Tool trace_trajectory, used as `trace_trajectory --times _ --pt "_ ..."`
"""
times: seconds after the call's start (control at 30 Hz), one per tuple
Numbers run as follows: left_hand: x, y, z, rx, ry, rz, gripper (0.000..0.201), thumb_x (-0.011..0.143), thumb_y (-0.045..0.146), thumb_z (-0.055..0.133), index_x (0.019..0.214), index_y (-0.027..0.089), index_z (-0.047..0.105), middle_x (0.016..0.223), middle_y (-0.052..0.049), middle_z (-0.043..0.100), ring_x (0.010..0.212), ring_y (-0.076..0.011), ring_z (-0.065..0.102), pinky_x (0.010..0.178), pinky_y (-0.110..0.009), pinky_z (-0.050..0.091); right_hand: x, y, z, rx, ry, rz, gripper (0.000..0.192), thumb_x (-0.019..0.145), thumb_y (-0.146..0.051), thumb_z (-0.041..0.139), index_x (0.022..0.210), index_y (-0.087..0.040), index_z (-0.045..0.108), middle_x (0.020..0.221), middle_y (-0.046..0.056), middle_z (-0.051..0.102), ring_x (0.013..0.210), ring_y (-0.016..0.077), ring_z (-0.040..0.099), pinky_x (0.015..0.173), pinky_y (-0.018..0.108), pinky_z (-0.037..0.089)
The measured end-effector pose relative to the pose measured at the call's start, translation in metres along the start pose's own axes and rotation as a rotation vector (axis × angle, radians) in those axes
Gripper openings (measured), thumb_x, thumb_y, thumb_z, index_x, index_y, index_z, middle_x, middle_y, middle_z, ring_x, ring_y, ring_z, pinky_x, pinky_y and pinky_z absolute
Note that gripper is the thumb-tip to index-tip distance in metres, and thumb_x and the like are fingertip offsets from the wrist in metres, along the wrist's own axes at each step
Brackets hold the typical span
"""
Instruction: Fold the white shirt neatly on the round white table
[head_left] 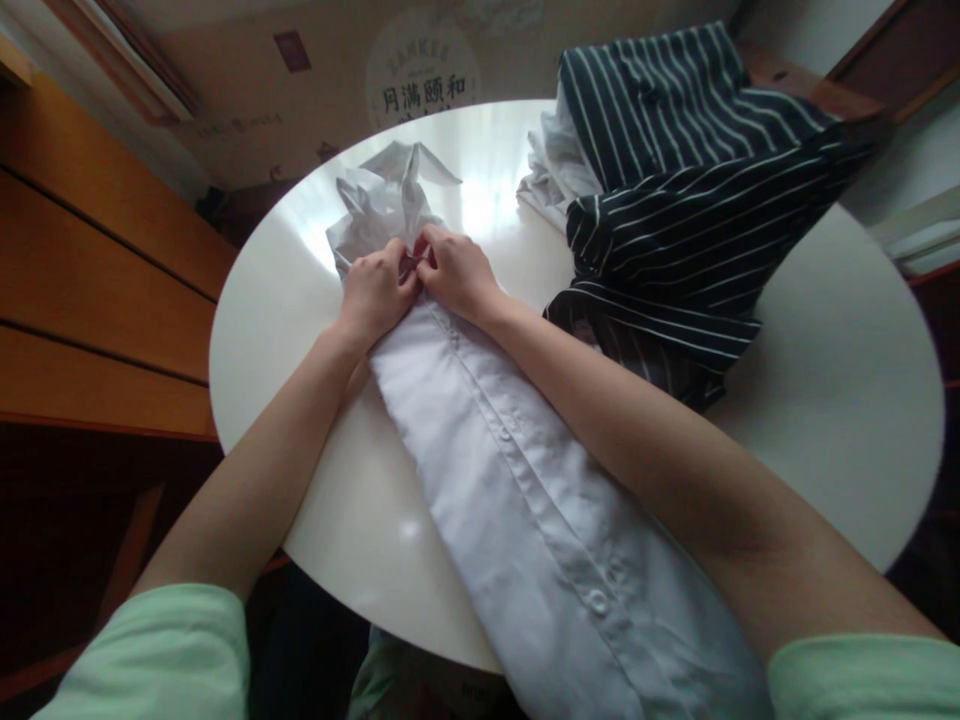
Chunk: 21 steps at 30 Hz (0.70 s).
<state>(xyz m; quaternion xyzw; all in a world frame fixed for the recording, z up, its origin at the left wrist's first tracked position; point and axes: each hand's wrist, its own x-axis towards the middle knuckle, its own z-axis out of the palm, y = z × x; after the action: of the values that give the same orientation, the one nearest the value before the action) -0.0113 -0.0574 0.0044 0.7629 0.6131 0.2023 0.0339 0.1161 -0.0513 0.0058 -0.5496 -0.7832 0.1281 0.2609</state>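
Pinching smooth white buttoned shirt [517,480]: left hand [375,293], right hand [456,272].

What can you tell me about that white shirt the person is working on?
The white shirt looks like thin woven cotton, with a buttoned placket of small white buttons running along it. It lies stretched across the round white table, its near end hanging over the edge. Both hands, left hand and right hand, pinch it near the crumpled collar end.

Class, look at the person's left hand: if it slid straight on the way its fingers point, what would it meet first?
Probably the right hand, which the left hand already touches at the white shirt's placket.
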Motion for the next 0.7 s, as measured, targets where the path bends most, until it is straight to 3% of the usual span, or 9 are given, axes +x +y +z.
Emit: trace_trajectory --times 0.7 --pt "-0.0002 0.0015 -0.0010 0.051 0.002 0.006 0.024 0.083 0.031 0.044 0.099 0.017 0.056 0.091 -0.008 0.065 0.099 -0.0276 0.060 0.088 -0.038 0.043 -0.0002 0.0011 0.0017 0.015 0.034 -0.006 0.026 0.084 -0.016 0.037 0.101 -0.015 0.056 0.091 0.007 0.062 0.087 0.0164 0.055 0.075 0.026 0.040"
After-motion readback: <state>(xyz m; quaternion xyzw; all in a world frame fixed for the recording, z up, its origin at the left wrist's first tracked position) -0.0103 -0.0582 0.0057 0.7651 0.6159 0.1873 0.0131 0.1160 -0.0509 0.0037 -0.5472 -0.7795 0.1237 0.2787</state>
